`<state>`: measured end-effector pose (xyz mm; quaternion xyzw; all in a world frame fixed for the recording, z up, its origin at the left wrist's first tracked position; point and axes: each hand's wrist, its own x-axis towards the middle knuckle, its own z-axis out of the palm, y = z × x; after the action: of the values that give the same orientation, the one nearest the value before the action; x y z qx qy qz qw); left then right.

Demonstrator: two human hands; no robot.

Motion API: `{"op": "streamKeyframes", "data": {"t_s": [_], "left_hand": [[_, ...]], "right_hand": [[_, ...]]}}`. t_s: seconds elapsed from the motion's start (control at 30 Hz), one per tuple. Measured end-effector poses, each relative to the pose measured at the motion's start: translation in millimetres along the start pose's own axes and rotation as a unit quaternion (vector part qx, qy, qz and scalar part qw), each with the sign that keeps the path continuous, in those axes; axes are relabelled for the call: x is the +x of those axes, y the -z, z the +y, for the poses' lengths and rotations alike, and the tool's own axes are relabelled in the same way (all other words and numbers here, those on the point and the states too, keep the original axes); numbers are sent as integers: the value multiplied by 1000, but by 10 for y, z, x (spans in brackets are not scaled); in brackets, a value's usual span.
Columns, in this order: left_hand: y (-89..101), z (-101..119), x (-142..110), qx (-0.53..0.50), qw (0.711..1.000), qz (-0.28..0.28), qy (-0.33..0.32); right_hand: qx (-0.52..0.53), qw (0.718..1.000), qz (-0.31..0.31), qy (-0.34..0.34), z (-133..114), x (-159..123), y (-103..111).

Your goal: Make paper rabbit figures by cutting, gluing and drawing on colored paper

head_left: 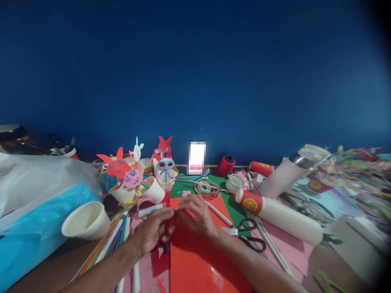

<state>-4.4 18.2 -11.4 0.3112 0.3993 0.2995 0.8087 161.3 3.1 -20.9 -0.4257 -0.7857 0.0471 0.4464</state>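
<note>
My left hand (155,231) pinches a small red paper-like piece (170,223) by the left edge of a flat red-orange paper sheet (198,260), my right hand (198,215) curls close, its grip unclear, and this piece seems unfinished, while beyond, finished-looking paper animal figures (117,167) stand in white paper cups (154,190)

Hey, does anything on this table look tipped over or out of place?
Yes: right of the right hand, a stack of paper cups lies on its side, though such stacks usually stand upright. Nearer, scissors lie with handles spread. No spill shows.
</note>
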Motion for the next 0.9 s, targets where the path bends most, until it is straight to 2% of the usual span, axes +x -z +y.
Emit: {"op": "streamKeyframes", "data": {"t_s": [0.13, 0.27, 0.4, 0.53, 0.6, 0.7, 0.8, 0.9], "left_hand": [[-16, -14, 6, -10, 1000, 21, -20], [-25, -30, 10, -8, 999, 24, -26], [-15, -47, 14, 17, 999, 15, -32], [-14, -40, 5, 39, 998, 7, -44], [-28, -26, -9, 51, 998, 9, -44], [-58, -5, -35, 70, 997, 20, -39], [-75, 0, -50, 76, 996, 23, -36], [-68, -14, -48, 76, 996, 14, -39]], "right_hand": [[-31, 998, -11, 48, -6, 4, 23], [-51, 996, -31, 63, -18, 6, 33], [-56, 993, -68, 73, -35, 18, 59], [-34, 988, -123, 85, -18, 109, 211], [-36, 989, -137, 52, 32, 188, 345], [-58, 990, -124, -41, 151, 305, 583], [-38, 987, -84, -127, 239, 381, 803], [48, 982, -19, -184, 226, 417, 939]]}}
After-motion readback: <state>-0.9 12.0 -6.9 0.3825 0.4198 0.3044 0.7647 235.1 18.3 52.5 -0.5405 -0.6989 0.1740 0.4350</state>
